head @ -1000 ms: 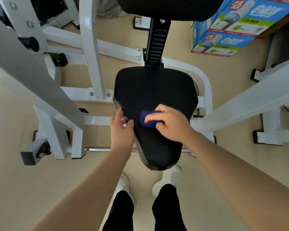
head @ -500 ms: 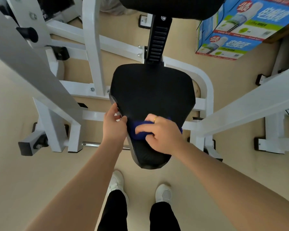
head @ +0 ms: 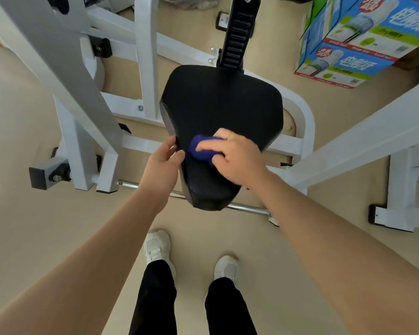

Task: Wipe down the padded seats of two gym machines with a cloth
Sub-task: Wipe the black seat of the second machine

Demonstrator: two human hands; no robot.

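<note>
The right hand presses a blue cloth under curled fingers on the near left part of the black seat, whose unwiped wide part lies farther away, while the left hand pinches the seat's left edge.

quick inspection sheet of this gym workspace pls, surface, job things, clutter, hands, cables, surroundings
surface: black padded seat, far part bare; nothing resting on it except the cloth and hands.
job's things: blue cloth bunched on the near-left part of the seat.
clutter: printed cardboard boxes on the floor, far right.
hands: right hand presses the cloth onto the seat; left hand grips the seat's left edge.
cables: a thin dark line by the right frame; cannot tell if it is a cable.
surroundings: white machine frame around the seat, chrome bar below it, beige floor, white shoes.
</note>
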